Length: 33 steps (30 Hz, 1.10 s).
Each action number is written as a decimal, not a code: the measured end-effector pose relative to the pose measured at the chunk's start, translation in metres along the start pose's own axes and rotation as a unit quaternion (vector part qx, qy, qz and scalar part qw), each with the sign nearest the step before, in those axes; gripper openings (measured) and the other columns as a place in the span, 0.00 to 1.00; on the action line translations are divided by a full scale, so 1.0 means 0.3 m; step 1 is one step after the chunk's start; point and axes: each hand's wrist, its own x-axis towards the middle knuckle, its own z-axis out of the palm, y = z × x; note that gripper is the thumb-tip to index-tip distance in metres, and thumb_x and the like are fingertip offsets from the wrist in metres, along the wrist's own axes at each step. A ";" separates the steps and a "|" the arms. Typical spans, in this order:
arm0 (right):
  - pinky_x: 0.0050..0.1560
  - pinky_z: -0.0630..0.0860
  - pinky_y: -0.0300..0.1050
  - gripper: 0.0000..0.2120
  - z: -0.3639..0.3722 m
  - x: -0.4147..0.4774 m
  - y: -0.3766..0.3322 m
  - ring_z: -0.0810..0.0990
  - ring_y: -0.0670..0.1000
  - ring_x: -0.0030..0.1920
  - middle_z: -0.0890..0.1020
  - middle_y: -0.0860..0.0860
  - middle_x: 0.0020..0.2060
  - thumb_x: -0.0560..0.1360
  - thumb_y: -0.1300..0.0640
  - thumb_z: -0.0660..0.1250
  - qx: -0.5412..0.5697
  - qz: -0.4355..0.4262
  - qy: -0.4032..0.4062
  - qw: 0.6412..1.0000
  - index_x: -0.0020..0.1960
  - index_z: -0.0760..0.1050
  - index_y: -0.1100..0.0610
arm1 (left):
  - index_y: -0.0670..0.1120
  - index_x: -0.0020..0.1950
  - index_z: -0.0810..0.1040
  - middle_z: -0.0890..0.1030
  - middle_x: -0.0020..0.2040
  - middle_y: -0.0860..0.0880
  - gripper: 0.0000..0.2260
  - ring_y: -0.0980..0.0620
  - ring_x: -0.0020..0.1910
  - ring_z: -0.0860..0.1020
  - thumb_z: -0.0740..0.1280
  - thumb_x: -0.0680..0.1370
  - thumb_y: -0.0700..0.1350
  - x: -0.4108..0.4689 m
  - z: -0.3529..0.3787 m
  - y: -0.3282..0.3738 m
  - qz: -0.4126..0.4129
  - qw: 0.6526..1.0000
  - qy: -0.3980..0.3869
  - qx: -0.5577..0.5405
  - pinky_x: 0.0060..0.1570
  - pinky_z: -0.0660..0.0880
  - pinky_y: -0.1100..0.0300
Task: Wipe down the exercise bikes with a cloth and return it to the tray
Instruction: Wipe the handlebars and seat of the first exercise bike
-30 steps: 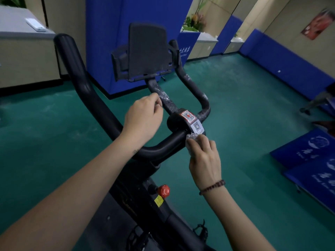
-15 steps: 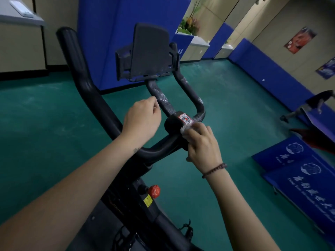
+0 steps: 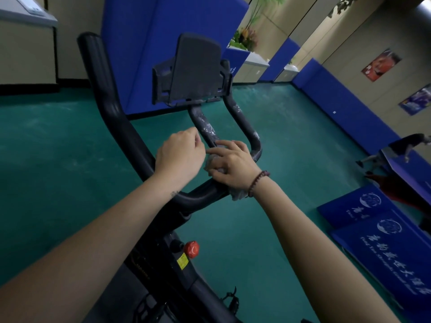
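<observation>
The right hand has slid up onto the hub of the black tubular handlebar, its grip curled round the pale crumpled cloth; the left hand stays curled just left, its hold unclear; a red round knob sits nearer

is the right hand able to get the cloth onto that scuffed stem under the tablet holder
Probably yes: the right hand presses the cloth at the foot of the scuffed stem, nothing between.
</observation>
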 end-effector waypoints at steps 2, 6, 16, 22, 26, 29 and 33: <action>0.64 0.59 0.52 0.14 0.009 -0.021 0.004 0.70 0.54 0.65 0.78 0.49 0.60 0.71 0.50 0.59 0.032 -0.008 0.032 0.999 0.43 0.82 0.53 | 0.44 0.47 0.75 0.76 0.37 0.46 0.08 0.47 0.32 0.71 0.56 0.78 0.42 0.001 -0.005 -0.002 -0.002 1.000 0.001 -0.009 0.29 0.63 0.57; 0.59 0.70 0.48 0.13 0.037 -0.121 0.054 0.77 0.57 0.55 0.80 0.57 0.56 0.72 0.56 0.61 0.105 -0.023 0.166 0.980 0.40 0.81 0.61 | 0.43 0.46 0.75 0.75 0.34 0.47 0.09 0.50 0.28 0.68 0.55 0.78 0.41 -0.001 -0.009 -0.002 -0.002 1.000 -0.006 -0.022 0.27 0.61 0.58; 0.60 0.57 0.51 0.17 -0.008 -0.002 0.007 0.67 0.54 0.67 0.79 0.44 0.59 0.75 0.46 0.55 -0.057 -0.040 -0.001 0.998 0.46 0.81 0.50 | 0.44 0.46 0.75 0.77 0.39 0.47 0.09 0.47 0.37 0.73 0.56 0.78 0.42 -0.006 -0.002 0.003 -0.003 1.000 0.003 0.000 0.33 0.66 0.56; 0.64 0.67 0.41 0.13 0.059 -0.085 0.048 0.73 0.48 0.62 0.78 0.52 0.59 0.76 0.55 0.59 0.146 0.002 0.211 0.967 0.51 0.81 0.55 | 0.44 0.44 0.74 0.75 0.35 0.48 0.08 0.48 0.32 0.71 0.56 0.78 0.43 -0.005 0.006 -0.008 0.004 1.000 -0.005 0.002 0.28 0.64 0.57; 0.64 0.63 0.29 0.13 0.148 -0.205 0.043 0.70 0.40 0.63 0.75 0.47 0.59 0.77 0.59 0.58 0.303 0.178 0.317 0.881 0.58 0.76 0.53 | 0.45 0.43 0.74 0.75 0.34 0.49 0.08 0.49 0.32 0.72 0.56 0.77 0.43 -0.008 0.010 -0.009 0.006 1.000 -0.002 0.004 0.28 0.64 0.58; 0.67 0.65 0.39 0.16 0.145 -0.198 0.029 0.70 0.45 0.64 0.74 0.48 0.62 0.76 0.55 0.59 0.311 0.237 0.294 0.872 0.63 0.74 0.55 | 0.45 0.44 0.74 0.75 0.35 0.49 0.08 0.49 0.34 0.73 0.56 0.77 0.43 -0.011 0.014 -0.010 0.006 1.000 -0.003 0.013 0.28 0.64 0.58; 0.64 0.63 0.38 0.20 0.086 -0.111 0.035 0.70 0.49 0.64 0.71 0.52 0.65 0.75 0.55 0.64 0.247 0.226 0.195 0.922 0.66 0.71 0.57 | 0.45 0.45 0.74 0.76 0.36 0.48 0.08 0.48 0.35 0.73 0.56 0.78 0.43 -0.012 0.019 -0.002 0.001 1.000 0.004 0.023 0.30 0.63 0.57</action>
